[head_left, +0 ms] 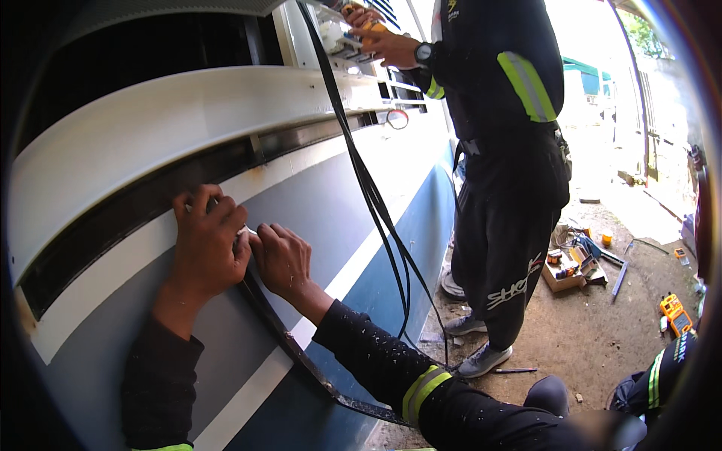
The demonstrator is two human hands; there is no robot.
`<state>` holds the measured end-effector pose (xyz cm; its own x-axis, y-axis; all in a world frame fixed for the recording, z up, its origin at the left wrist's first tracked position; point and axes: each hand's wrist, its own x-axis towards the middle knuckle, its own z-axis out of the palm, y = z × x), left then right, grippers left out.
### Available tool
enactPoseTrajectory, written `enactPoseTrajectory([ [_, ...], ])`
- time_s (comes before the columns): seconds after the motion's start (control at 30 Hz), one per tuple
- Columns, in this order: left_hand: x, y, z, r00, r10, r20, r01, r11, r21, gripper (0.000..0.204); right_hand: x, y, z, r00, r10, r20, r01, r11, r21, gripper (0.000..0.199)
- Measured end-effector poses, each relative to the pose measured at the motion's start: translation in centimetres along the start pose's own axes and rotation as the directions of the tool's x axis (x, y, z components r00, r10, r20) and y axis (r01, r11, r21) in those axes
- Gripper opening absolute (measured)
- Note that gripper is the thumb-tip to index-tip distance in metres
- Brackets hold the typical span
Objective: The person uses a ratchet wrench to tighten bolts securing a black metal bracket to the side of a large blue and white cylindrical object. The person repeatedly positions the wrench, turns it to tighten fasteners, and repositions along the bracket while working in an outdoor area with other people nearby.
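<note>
Against the striped grey, white and blue wall (pixel 301 188), my left hand (pixel 210 240) is closed around the upper end of a thick black cable (pixel 271 316). From there the cable runs down along the wall and bends right, passing behind my right forearm. My right hand (pixel 284 259) is closed beside it, fingertips pinched close to the left thumb. A small whitish piece (pixel 245 231) shows between the two hands; its kind is hard to make out. The fingers hide most of what they grip.
A co-worker (pixel 496 113) stands at the right, hands on an orange tool (pixel 372 31) by white fittings. Thin black cables (pixel 361 173) hang between us. On the ground lie a cardboard box of parts (pixel 564 278) and a yellow-orange meter (pixel 677 314). Another person's sleeve (pixel 665 372) shows lower right.
</note>
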<state>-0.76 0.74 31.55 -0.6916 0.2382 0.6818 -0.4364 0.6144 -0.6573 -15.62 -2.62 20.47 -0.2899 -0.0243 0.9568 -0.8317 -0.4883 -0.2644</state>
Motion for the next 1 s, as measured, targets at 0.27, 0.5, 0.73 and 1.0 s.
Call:
enactPoseTrajectory([
  [0.27, -0.6, 0.3, 0.8, 0.991, 0.003, -0.135, 0.01, 0.995, 0.098, 0.017, 2.8, 4.9, 0.6, 0.932, -0.36, -0.037, 0.361, 0.933, 0.01, 0.022],
  [0.5, -0.8, 1.0, 1.8, 0.981, -0.077, -0.18, 0.123, 0.959, 0.255, 0.025, 18.9, 6.1, -1.7, 0.217, -0.93, 0.297, 0.967, 0.247, 0.068, 0.034],
  [0.73, -0.5, 0.9, 1.9, 0.987, -0.027, -0.158, 0.071, 0.958, 0.276, 0.024, 16.0, 6.6, -1.0, 0.398, -0.904, 0.157, 0.907, 0.413, 0.077, 0.033],
  [1.0, -0.9, -0.5, 1.6, 0.997, 0.025, -0.068, -0.007, 0.967, 0.256, 0.023, 11.8, 7.9, 0.8, 0.584, -0.812, -0.02, 0.812, 0.583, 0.037, 0.039],
])
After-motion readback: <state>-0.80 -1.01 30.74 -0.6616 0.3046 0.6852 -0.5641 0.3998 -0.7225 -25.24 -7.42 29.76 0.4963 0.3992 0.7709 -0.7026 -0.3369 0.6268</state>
